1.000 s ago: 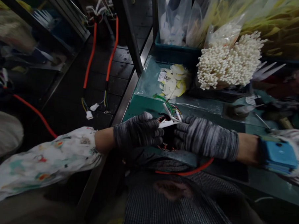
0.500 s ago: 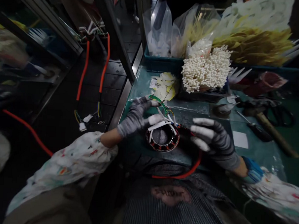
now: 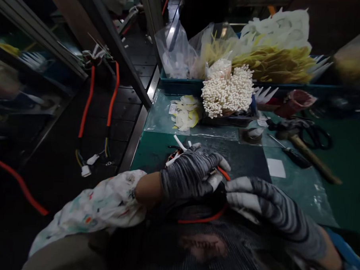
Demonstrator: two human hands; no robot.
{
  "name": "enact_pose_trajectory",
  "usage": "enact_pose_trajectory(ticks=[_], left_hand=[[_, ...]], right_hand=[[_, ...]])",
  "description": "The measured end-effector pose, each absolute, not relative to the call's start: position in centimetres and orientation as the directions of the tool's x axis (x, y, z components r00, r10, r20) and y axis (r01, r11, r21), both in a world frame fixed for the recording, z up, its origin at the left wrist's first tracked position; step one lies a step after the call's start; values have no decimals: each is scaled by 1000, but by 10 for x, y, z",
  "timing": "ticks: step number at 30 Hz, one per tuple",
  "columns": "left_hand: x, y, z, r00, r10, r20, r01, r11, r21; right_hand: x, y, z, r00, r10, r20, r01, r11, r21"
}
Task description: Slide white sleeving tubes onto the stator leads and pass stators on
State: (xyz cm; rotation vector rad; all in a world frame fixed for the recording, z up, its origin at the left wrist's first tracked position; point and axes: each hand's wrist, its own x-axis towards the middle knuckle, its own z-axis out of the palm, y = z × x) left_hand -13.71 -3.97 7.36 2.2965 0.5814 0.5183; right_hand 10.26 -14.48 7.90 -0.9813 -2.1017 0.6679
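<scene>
While clamped palm-down over the wound stator (image 3: 173,156) on the desk (image 3: 244,153), left hand (image 3: 190,177) with wrist low and fingers curled; white leads (image 3: 179,143) jutting past the fingertips, apt to bend under too hard a squeeze. Below, orange cable (image 3: 201,220), a snag risk if pulled. Farther right, right hand (image 3: 269,206) half-open, fingers apart, just beside.

No legible text. Dark lettering on pinkish patch (image 3: 203,246) of checked garment (image 3: 174,262) below left-hand fingers (image 3: 202,162), blurred; white tag (image 3: 173,109) beyond fingers, print too small.
</scene>
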Motion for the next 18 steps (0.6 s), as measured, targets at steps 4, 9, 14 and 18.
enact_pose_trajectory(ticks=[4, 9, 14, 18], left_hand=[[-145, -47, 66, 723, 598, 347, 304, -726, 617], [-147, -66, 53, 723, 407, 557, 320, -913, 252], [-129, -72, 39, 624, 460, 632, 483, -863, 151], [-133, -78, 27, 594, 504, 627, 532, -831, 164]], right_hand=[[95, -139, 66, -372, 815, 444, 404, 573, -713], [89, -141, 48, -75, 871, 486, 358, 478, -802], [68, -134, 41, 211, 865, 455, 381, 356, -853], [44, -115, 26, 509, 777, 372, 269, 267, -926]])
